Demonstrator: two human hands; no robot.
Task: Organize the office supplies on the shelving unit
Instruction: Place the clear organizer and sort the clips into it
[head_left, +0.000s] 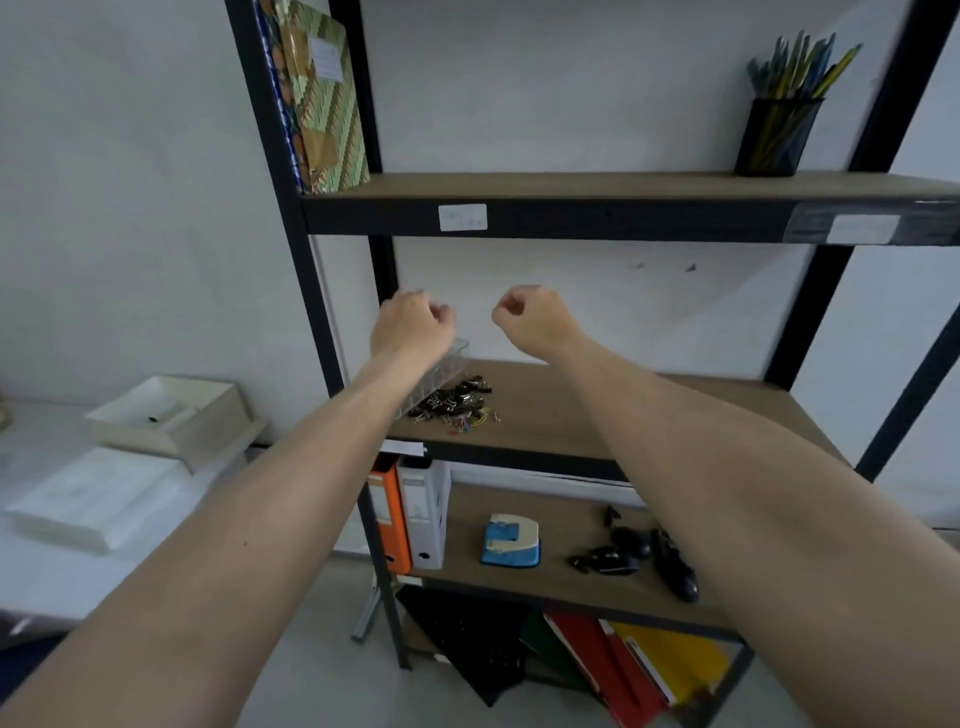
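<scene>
A black-framed shelving unit (545, 218) with wooden boards fills the view. On its middle board lies a heap of binder clips and paper clips (457, 405) beside a clear plastic tray (441, 374). My left hand (410, 325) hovers above the tray with its fingers curled and nothing visible in them. My right hand (530, 314) is raised beside it, also curled into a loose fist with nothing in it. Both hands are above the clips, apart from them.
The top board carries patterned notebooks (322, 98) at left and a black pencil cup (776, 135) at right. Below stand orange and white binders (410, 514), a blue hole punch (511, 543) and black computer mice (634, 558). Coloured folders (639, 665) lean at the bottom. A white table (78, 519) stands left.
</scene>
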